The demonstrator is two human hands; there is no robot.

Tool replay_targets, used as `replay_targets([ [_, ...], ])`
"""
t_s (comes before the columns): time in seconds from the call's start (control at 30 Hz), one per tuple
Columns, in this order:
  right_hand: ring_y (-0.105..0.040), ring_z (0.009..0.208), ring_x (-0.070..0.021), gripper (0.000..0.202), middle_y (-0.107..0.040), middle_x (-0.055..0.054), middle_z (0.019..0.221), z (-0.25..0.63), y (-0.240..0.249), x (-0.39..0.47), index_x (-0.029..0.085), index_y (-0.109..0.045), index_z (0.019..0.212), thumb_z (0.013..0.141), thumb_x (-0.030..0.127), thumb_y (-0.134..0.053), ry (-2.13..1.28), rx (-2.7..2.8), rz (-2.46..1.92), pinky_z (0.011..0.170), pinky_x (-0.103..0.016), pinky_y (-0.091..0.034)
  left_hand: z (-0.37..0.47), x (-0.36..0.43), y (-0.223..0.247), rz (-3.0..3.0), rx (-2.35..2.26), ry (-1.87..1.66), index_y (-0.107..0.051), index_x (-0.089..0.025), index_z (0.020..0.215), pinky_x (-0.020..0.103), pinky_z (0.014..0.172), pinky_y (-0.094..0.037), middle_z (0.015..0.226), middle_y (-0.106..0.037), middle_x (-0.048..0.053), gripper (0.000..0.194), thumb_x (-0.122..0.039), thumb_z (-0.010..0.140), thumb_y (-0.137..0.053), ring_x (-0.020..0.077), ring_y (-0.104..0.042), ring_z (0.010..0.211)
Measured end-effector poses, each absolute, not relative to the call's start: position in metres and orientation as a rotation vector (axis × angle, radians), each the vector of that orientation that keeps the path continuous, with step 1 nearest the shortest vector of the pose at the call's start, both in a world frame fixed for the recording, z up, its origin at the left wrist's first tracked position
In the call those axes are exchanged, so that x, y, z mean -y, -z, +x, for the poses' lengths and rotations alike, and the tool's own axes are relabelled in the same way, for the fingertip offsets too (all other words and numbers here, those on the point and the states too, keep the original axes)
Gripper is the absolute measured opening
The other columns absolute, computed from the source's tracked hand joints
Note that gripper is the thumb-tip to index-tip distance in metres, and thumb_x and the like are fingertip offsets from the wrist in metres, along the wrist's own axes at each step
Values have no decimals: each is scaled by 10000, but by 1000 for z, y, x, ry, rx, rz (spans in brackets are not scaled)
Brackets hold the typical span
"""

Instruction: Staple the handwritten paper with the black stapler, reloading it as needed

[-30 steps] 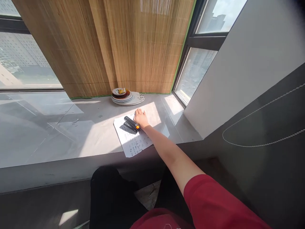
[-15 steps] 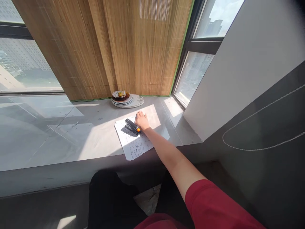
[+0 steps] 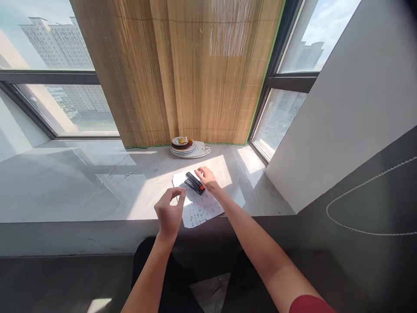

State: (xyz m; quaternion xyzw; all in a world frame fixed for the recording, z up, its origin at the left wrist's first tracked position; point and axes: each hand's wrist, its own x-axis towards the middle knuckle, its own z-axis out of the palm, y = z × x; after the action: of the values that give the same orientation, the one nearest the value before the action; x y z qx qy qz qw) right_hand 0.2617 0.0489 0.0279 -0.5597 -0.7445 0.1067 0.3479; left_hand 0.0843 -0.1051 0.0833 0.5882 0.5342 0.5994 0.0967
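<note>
A sheet of handwritten paper (image 3: 198, 214) lies on the window sill, its near corner at the sill's front edge. On it rests a black stapler (image 3: 194, 182) with a red-orange patch at its near end. My right hand (image 3: 207, 179) is just right of the stapler over the paper's far part, fingers slightly bent and apart, with nothing visible in them. My left hand (image 3: 170, 209) is by the paper's left edge, thumb and forefinger brought together in a ring. Whether anything is between those fingertips is too small to tell.
A stack of plates (image 3: 184, 148) stands behind the paper, against a bamboo blind (image 3: 195, 87). Windows flank the blind. A white wall (image 3: 325, 130) closes the right side, and a beaded cord (image 3: 329, 213) hangs there. My knees are below the sill (image 3: 97, 195).
My left hand has come into view beside the paper. My right hand has lifted from lying flat on the sheet, its fingers now bent. The camera view has shifted left and up.
</note>
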Motion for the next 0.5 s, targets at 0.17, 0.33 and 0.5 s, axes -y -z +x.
replay_targets([
  [0.17,-712,924,-198,310,-751,-50,1151,264,-11,-9,228,-696,1214,967,382,-803,-396,2078,-1417,815,-291,-555,46,24,-30,1779,-1682,-1172,-774,-249,928,516,1069,-610,1092,-831,117,89,-230,851,-816,361,-783,1088],
  [0.33,-730,1168,-245,264,-787,-77,1210,274,-7,-11,233,-727,1150,920,104,-753,-324,2031,-1379,962,-340,-586,37,12,-10,1737,-1618,-1061,-798,-280,930,488,1148,-532,1179,-826,108,72,-229,879,-803,358,-749,1193],
  [0.5,-799,1164,-268,404,-833,-92,1246,284,2,-15,247,-726,1269,887,145,-807,-514,1804,-1288,1003,-415,-658,39,16,-8,1505,-1579,-1126,-829,-287,943,498,1203,-505,1179,-840,104,165,-206,808,-879,378,-739,1221],
])
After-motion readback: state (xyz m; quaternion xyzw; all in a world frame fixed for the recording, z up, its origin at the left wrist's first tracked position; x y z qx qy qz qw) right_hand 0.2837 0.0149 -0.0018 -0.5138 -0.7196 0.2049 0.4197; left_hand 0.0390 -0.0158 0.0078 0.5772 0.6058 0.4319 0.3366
